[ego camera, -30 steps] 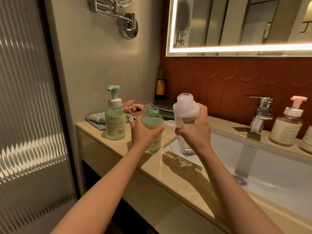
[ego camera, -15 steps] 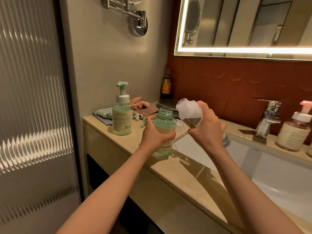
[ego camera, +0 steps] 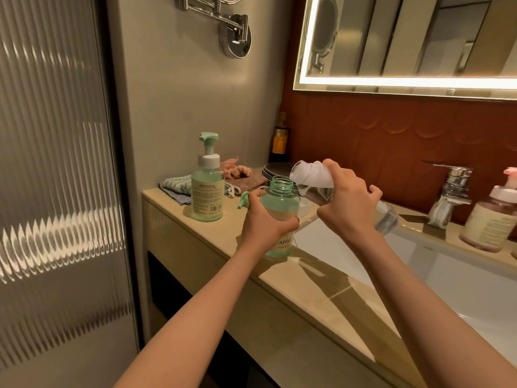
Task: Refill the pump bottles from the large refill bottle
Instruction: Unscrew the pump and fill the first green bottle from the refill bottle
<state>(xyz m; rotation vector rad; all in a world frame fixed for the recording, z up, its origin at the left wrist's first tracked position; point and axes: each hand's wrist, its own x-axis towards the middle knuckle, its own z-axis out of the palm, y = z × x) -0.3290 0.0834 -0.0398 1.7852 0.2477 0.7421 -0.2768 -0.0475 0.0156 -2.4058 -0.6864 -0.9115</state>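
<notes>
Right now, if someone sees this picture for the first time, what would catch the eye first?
First, the two hands at the centre: the right hand tilts a clear refill bottle so its mouth hangs just over the open green bottle, which the left hand grips. Next, the brightly lit mirror at upper right, and a green pump bottle standing upright on the counter to the left.

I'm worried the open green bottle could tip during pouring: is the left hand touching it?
Touching. The head view shows the left hand wrapped round the green bottle, fingers curled across its label.
</notes>
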